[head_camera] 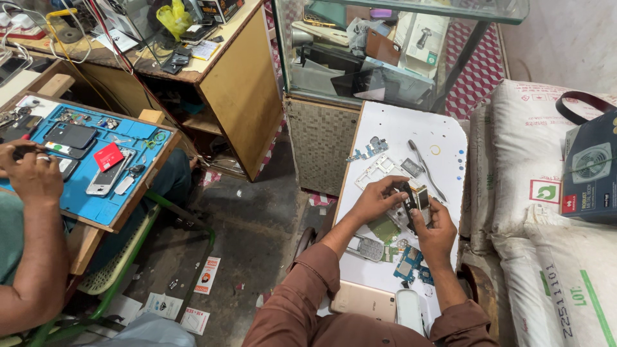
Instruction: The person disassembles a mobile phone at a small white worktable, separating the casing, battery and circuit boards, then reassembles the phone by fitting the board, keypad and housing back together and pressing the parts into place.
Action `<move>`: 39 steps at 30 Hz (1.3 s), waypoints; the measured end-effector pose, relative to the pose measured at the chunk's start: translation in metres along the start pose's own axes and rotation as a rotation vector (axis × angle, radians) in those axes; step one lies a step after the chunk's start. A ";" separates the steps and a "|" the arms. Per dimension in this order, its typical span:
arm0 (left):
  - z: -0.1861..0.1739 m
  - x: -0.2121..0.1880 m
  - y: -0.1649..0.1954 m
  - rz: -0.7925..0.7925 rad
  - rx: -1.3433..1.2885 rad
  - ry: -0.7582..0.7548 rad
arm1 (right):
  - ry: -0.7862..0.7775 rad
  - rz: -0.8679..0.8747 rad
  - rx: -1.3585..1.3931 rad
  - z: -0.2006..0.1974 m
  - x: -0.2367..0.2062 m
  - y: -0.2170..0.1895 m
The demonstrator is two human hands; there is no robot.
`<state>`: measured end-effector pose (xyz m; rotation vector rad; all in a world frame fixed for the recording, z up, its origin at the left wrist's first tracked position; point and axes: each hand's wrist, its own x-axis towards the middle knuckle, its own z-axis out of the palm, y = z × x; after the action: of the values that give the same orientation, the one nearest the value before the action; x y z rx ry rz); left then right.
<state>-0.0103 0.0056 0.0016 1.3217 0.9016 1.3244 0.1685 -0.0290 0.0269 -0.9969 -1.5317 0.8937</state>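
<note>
Phone teardown, about midway by the look of it

Left hand (379, 198) and right hand (436, 225) both have a closed grip on the small phone part (414, 200) over the white table (443, 138). Circuit boards (411, 262) and a frame (376, 170) already lie loose; exactly what the part is, hard to make out.

Both forearms extend forward in brown sleeves, converging. The left hand (376, 200) is palm-down with fingers curled in a pinch. The right hand (436, 232) sits just beside it, fingers bent, thumb raised toward the left fingertips.
</note>
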 end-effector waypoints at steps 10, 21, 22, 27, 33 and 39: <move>-0.001 0.000 -0.002 -0.012 0.002 0.004 | -0.002 -0.017 -0.010 -0.001 0.000 0.006; 0.000 0.001 -0.001 -0.029 0.019 0.011 | -0.008 0.003 0.007 -0.001 0.000 0.003; 0.000 0.000 -0.001 -0.032 0.018 0.011 | -0.009 -0.012 0.014 -0.001 0.000 0.003; -0.001 0.000 -0.002 -0.011 -0.005 0.005 | -0.001 0.017 0.017 0.000 0.000 0.001; -0.001 0.000 -0.003 -0.021 0.011 0.010 | 0.017 0.011 0.046 -0.001 0.000 0.004; -0.002 0.000 -0.003 -0.009 0.053 0.010 | 0.053 0.004 0.047 -0.003 0.002 0.010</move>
<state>-0.0113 0.0066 -0.0019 1.3512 0.9543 1.3098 0.1724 -0.0235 0.0184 -0.9824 -1.4579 0.8952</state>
